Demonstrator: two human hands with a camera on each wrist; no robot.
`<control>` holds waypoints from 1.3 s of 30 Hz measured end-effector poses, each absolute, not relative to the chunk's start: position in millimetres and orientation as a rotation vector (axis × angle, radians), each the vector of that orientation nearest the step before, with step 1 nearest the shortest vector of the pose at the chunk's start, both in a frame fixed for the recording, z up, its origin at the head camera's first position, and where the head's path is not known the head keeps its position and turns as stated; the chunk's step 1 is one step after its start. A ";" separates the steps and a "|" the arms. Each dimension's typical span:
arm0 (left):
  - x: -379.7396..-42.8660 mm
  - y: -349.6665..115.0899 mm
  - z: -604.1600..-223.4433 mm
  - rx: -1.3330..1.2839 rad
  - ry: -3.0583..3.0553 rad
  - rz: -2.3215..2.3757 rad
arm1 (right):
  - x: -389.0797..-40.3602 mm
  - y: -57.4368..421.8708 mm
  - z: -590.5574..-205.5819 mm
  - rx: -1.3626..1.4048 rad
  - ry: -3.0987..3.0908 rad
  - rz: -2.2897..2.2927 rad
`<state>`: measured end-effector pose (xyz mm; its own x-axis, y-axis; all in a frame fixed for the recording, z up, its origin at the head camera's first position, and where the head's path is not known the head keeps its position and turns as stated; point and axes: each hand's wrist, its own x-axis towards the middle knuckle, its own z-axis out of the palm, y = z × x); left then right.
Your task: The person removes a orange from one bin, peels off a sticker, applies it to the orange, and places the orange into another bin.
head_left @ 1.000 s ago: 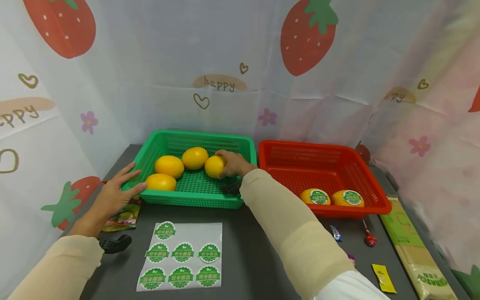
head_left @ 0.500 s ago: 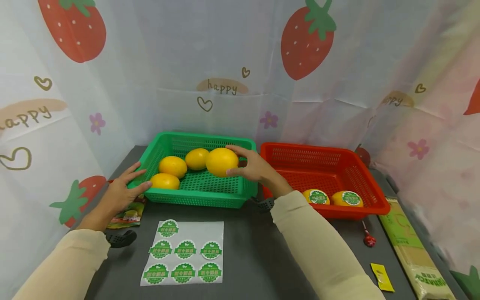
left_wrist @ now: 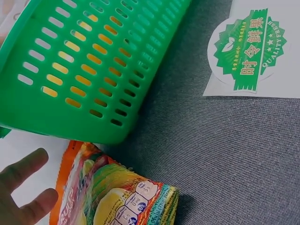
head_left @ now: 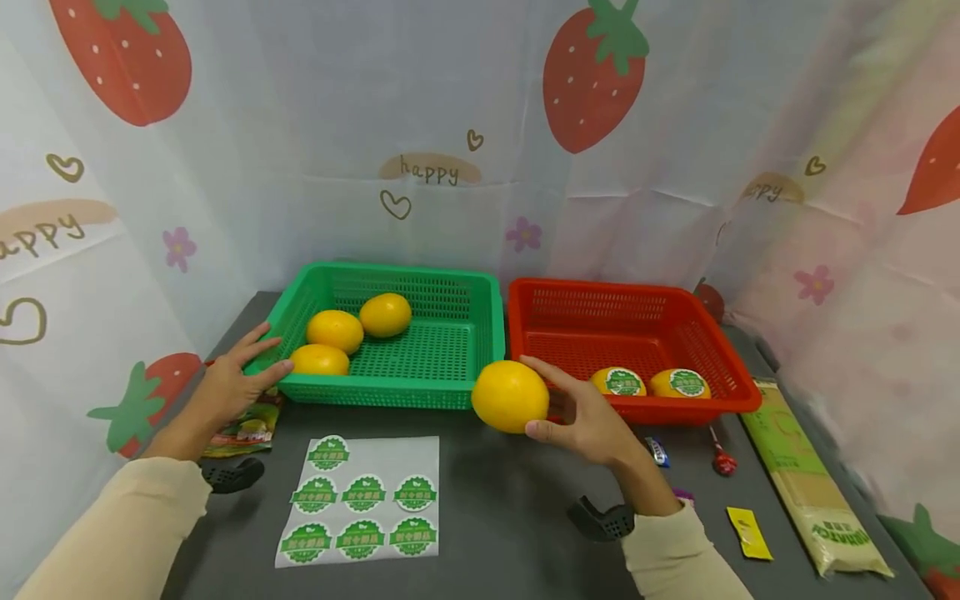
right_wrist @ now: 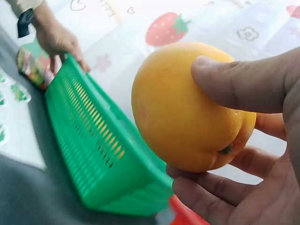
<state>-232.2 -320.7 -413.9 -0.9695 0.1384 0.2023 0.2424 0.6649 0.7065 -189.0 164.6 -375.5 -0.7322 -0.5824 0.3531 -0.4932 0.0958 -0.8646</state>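
Note:
My right hand (head_left: 592,417) holds a smooth yellow-orange fruit (head_left: 510,397) between thumb and fingers, above the table in front of the gap between two baskets. Its dimpled stem end shows beside the palm in the right wrist view. At the left end of the green basket (head_left: 420,395), my left hand (head_left: 228,392) rests on the rim with fingers spread. Inside that basket lie several like fruits (head_left: 334,332), grouped at the left. Two fruits (head_left: 679,383) with green-and-white round stickers sit along the front of the red basket (head_left: 600,292).
A sheet of green round stickers (head_left: 360,500) lies on the dark table before the green basket. A colourful snack bag (head_left: 243,429) is by the left wrist. At right are a lollipop (head_left: 723,461), a yellow packet (head_left: 748,533) and a long green-and-tan package (head_left: 813,483).
My right hand has lifted the fruit out of the green basket and brought it rightward and nearer to me. The left hand has stayed at the basket's left end.

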 end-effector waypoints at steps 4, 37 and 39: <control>-231.3 -320.6 -410.4 -0.310 -2.761 -1.200 | -176.8 176.0 -396.7 -1.098 2.233 -1.740; -159.6 -245.1 -464.0 -0.324 -2.523 -1.141 | -167.7 199.3 -477.2 -1.007 2.262 -1.644; -161.8 -244.7 -467.0 -0.274 -2.602 -1.122 | -167.4 199.2 -478.0 -1.000 2.274 -1.633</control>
